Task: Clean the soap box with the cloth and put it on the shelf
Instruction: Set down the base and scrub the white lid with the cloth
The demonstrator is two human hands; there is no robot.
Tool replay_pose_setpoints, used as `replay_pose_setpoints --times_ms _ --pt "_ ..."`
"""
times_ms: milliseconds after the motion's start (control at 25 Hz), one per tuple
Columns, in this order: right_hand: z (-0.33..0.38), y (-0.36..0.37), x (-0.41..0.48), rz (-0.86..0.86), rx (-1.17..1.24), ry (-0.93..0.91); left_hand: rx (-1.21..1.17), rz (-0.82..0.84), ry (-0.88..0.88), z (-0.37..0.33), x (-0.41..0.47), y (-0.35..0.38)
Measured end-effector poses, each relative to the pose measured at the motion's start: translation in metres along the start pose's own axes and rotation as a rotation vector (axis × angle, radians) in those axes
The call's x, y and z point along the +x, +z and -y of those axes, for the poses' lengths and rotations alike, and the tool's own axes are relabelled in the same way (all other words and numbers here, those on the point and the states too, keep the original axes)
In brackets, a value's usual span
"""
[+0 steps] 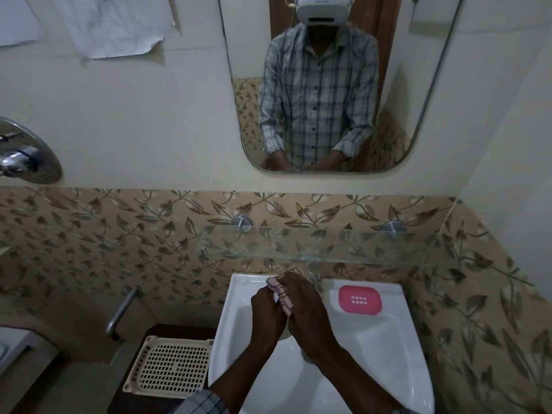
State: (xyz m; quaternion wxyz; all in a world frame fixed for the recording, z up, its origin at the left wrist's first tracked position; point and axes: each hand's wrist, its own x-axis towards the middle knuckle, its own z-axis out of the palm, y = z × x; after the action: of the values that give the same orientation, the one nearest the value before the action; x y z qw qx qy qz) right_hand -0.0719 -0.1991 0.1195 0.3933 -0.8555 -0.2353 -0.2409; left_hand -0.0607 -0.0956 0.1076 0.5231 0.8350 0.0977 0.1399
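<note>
Left hand [267,313] and right hand [304,303]: fingers closed together on a bunched pink cloth [280,289] over the sink [388,348] basin. Pink soap box [360,300]: flat on sink's back right rim, apart from hands. Glass shelf [328,243]: just above, bare.

The glass shelf [328,243] is bare along its length and can be reached from the front. Directly beneath it, the tap [315,277] stands behind the hands [286,306]; open basin [373,348] is left below.
</note>
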Motion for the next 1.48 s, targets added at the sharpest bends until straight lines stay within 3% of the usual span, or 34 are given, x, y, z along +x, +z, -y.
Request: replay_pose_setpoints --times_ms 40,160,200,440,640,760,840,960,1080,1240,1360,1480 --pt "-0.003 -0.003 0.003 0.038 0.035 0.074 -0.010 -0.007 0.012 0.000 0.001 0.000" --pt "-0.013 -0.002 -0.006 0.186 0.290 0.701 -0.028 -0.122 0.002 -0.010 0.001 0.001" --pt "-0.010 0.002 -0.010 0.175 0.312 0.774 -0.047 -0.142 -0.007 -0.014 0.001 0.003" --pt "-0.010 0.002 -0.004 0.006 0.080 0.561 -0.076 -0.073 0.000 -0.024 0.010 -0.001" --pt "-0.006 0.007 -0.013 -0.058 0.187 0.887 -0.354 -0.225 -0.133 -0.029 -0.007 0.010" --pt "-0.017 -0.003 -0.002 -0.016 0.090 0.814 -0.368 -0.153 -0.165 -0.020 -0.014 0.005" --pt "-0.021 -0.015 0.006 0.102 -0.035 0.652 -0.203 -0.049 -0.102 -0.012 -0.012 -0.006" --pt "-0.027 -0.025 0.014 0.315 -0.285 0.364 0.347 0.166 0.050 -0.022 0.001 -0.017" --pt "-0.018 -0.023 0.016 0.334 -0.325 0.262 0.733 0.306 0.206 -0.037 0.012 -0.014" --pt "-0.005 -0.017 0.019 0.295 -0.345 0.399 0.667 0.198 0.153 -0.028 0.007 -0.003" --pt "0.000 -0.017 0.018 0.283 -0.249 0.546 0.463 0.063 0.072 -0.018 -0.004 0.006" --pt "0.001 -0.013 0.017 0.160 -0.062 0.758 0.182 -0.153 -0.033 -0.019 -0.008 0.011"
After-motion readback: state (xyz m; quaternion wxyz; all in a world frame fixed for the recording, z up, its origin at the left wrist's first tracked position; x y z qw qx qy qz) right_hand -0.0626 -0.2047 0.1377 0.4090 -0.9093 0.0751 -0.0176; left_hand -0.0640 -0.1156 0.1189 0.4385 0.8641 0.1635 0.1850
